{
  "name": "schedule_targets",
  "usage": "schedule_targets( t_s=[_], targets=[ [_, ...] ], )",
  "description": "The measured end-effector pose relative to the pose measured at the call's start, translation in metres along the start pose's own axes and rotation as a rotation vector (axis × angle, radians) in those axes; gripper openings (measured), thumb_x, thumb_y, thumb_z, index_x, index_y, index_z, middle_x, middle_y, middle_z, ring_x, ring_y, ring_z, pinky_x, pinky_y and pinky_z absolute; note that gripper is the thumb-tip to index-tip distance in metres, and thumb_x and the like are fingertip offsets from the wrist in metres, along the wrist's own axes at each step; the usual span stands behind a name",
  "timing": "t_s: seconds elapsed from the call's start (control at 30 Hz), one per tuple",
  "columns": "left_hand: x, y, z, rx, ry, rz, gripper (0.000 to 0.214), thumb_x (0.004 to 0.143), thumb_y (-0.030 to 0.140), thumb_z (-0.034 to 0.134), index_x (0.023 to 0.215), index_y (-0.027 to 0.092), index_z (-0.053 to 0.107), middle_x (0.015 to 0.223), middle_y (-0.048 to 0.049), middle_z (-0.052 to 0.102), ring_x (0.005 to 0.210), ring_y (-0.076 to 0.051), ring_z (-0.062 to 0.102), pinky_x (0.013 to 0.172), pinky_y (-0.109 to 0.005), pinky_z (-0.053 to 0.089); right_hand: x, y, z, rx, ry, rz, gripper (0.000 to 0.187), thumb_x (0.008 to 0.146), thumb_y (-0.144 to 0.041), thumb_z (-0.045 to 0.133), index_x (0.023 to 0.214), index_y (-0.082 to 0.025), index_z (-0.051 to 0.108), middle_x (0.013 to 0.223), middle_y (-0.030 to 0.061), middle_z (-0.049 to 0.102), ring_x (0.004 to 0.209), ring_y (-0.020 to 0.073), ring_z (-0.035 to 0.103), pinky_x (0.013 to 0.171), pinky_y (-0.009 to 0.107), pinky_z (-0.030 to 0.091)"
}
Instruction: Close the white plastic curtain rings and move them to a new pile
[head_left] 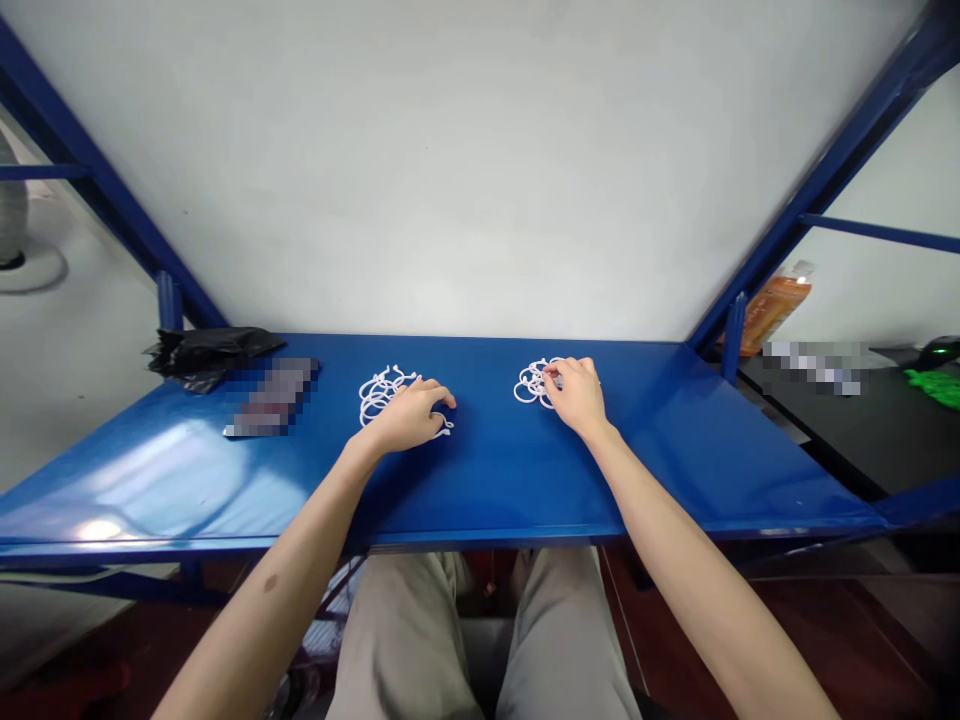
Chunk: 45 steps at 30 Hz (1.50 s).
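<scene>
Two clusters of white cord loops are observed on a blue tabletop [487, 480], one at each hand. The left cluster [373, 400] is partly covered by the left hand [409, 412]; most of its loops are seen just to the left of and beyond the fingers, and a few cord ends are exposed beneath the thumb side. The left fingers are bent, with the index finger extended toward the right; whether any cord is gripped cannot be told, as the undersides are hidden.

The right cluster [531, 384] is located immediately to the left of the right fingers, at the tips. The thumb and index finger of the right hand [579, 392] are brought close together at its edge; whether a loop is pinched between them cannot be determined.

Well to the left of the left fingers, a dark pixelated item [274, 398] is noted, with a crumpled black plastic bag [202, 350] beyond it. Far to the right of the right fingers, an orange pouch [776, 305] and a bright green object [934, 386] are recorded.
</scene>
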<state>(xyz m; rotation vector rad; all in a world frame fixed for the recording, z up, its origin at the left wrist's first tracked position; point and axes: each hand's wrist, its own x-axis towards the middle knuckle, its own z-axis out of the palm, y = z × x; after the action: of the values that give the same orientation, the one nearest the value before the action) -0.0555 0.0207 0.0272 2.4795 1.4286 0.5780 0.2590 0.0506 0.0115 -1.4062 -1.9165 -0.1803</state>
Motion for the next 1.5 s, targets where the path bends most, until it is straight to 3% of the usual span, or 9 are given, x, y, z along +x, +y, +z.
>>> schedule_targets(
  t_s=[0.2, 0.37, 0.5, 0.67, 0.87, 1.03, 1.1, 1.3, 1.5],
  targets=[
    [0.000, 0.001, -0.008, -0.025, -0.075, -0.043, 0.037, 0.078, 0.017, 0.050, 0.105, 0.024, 0.074, 0.114, -0.0057, 0.071, 0.106, -0.026, 0.065, 0.095, -0.037, 0.051, -0.003, -0.002, -0.005, -0.006, 0.016, 0.022, 0.021, 0.097, -0.028, 0.054, 0.095, -0.021, 0.073, 0.097, 0.0118, 0.072, 0.100, 0.0321, 0.051, 0.090, 0.048, 0.049],
    [-0.002, 0.001, -0.011, -0.014, -0.124, 0.008, 0.036, 0.076, 0.021, 0.057, 0.108, 0.025, 0.073, 0.115, -0.0070, 0.069, 0.112, -0.027, 0.061, 0.100, -0.040, 0.048, -0.007, -0.008, -0.010, 0.022, 0.048, 0.016, 0.021, 0.098, -0.027, 0.053, 0.094, -0.021, 0.072, 0.096, 0.0111, 0.072, 0.099, 0.0315, 0.051, 0.091, 0.048, 0.048],
    [-0.003, 0.003, -0.008, 0.024, -0.107, 0.045, 0.021, 0.078, 0.020, 0.057, 0.094, 0.025, 0.070, 0.105, -0.0066, 0.068, 0.103, -0.027, 0.061, 0.092, -0.039, 0.048, -0.011, -0.017, -0.009, 0.039, 0.058, -0.027, 0.021, 0.098, -0.027, 0.052, 0.094, -0.022, 0.072, 0.095, 0.0099, 0.072, 0.097, 0.0310, 0.052, 0.089, 0.047, 0.048],
    [0.000, 0.009, -0.004, -0.055, 0.032, 0.031, 0.009, 0.087, 0.027, 0.056, 0.086, 0.024, 0.064, 0.088, -0.0045, 0.070, 0.088, -0.024, 0.065, 0.078, -0.033, 0.048, -0.015, -0.034, -0.006, 0.057, 0.022, -0.135, 0.021, 0.099, -0.026, 0.052, 0.095, -0.024, 0.073, 0.094, 0.0083, 0.072, 0.096, 0.0302, 0.053, 0.090, 0.048, 0.048],
    [0.004, 0.021, 0.000, -0.120, 0.184, -0.059, 0.013, 0.090, 0.034, 0.058, 0.082, 0.024, 0.059, 0.074, -0.0018, 0.068, 0.072, -0.021, 0.065, 0.067, -0.031, 0.046, -0.021, -0.057, -0.007, 0.171, -0.090, -0.257, 0.021, 0.101, -0.031, 0.052, 0.100, -0.023, 0.072, 0.095, 0.0086, 0.073, 0.099, 0.0289, 0.059, 0.090, 0.047, 0.051],
    [0.004, 0.038, 0.009, -0.082, 0.297, -0.054, 0.013, 0.091, 0.030, 0.056, 0.080, 0.023, 0.055, 0.077, -0.0015, 0.070, 0.070, -0.018, 0.065, 0.065, -0.028, 0.044, -0.031, -0.077, -0.007, 0.453, -0.303, -0.135, 0.033, 0.099, -0.044, 0.058, 0.125, -0.024, 0.058, 0.097, 0.0043, 0.074, 0.088, 0.0220, 0.069, 0.081, 0.039, 0.054],
    [0.004, 0.044, 0.014, -0.098, 0.359, -0.054, 0.010, 0.092, 0.031, 0.056, 0.086, 0.023, 0.056, 0.078, -0.0008, 0.071, 0.070, -0.017, 0.066, 0.065, -0.027, 0.045, -0.034, -0.083, -0.005, 0.560, -0.342, -0.068, 0.033, 0.098, -0.044, 0.058, 0.125, -0.024, 0.054, 0.092, 0.0016, 0.073, 0.080, 0.0195, 0.070, 0.077, 0.036, 0.054],
    [0.006, 0.052, 0.022, -0.352, 0.336, -0.019, 0.017, 0.096, 0.036, 0.056, 0.107, 0.023, 0.059, 0.084, 0.0000, 0.079, 0.072, -0.016, 0.071, 0.070, -0.026, 0.052, -0.037, -0.086, 0.000, 0.642, -0.201, 0.003, 0.019, 0.097, -0.033, 0.055, 0.114, -0.025, 0.059, 0.082, -0.0006, 0.070, 0.072, 0.0179, 0.068, 0.069, 0.032, 0.054],
    [0.003, 0.053, 0.022, -0.656, 0.225, -0.016, 0.022, 0.096, 0.044, 0.054, 0.095, 0.022, 0.058, 0.086, -0.0027, 0.079, 0.072, -0.018, 0.074, 0.066, -0.027, 0.056, -0.038, -0.086, 0.001, 0.544, -0.135, -0.120, 0.014, 0.099, -0.025, 0.052, 0.103, -0.025, 0.065, 0.094, 0.0044, 0.073, 0.083, 0.0206, 0.069, 0.078, 0.035, 0.055]
  ],
)
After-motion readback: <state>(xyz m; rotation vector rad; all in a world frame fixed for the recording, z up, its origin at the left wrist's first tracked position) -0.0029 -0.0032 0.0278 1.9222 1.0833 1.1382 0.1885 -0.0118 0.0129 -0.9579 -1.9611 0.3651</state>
